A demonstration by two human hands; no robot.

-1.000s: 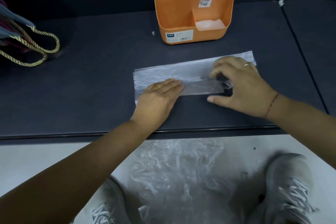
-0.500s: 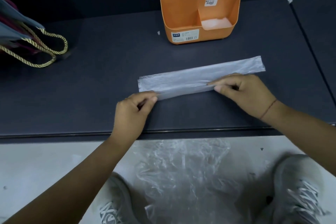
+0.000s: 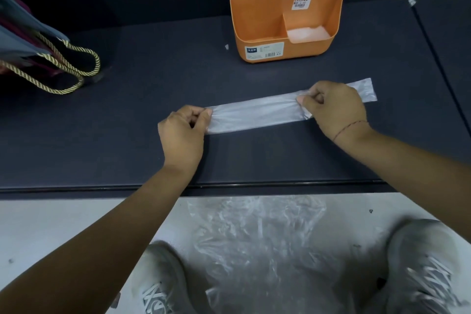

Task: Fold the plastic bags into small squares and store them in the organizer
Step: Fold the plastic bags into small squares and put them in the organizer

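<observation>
A clear plastic bag (image 3: 257, 113), folded into a long narrow strip, lies across the dark table (image 3: 153, 79), slanting up to the right. My left hand (image 3: 184, 132) pinches its left end. My right hand (image 3: 334, 107) pinches the strip nearer its right end, and a short piece sticks out past that hand. The orange organizer (image 3: 262, 30) stands upright behind the strip. Folded plastic fills its three back compartments and the small front right one; the large front left compartment holds nothing.
A bag with gold rope handles (image 3: 63, 69) lies at the table's left edge. A heap of crumpled clear plastic bags (image 3: 257, 242) sits on the pale floor between my two grey shoes, below the table's front edge (image 3: 229, 186).
The bag has been folded lengthwise from a wide band into a narrower strip. Both hands went from pressing flat on it to pinching it, and my left hand moved to its left end.
</observation>
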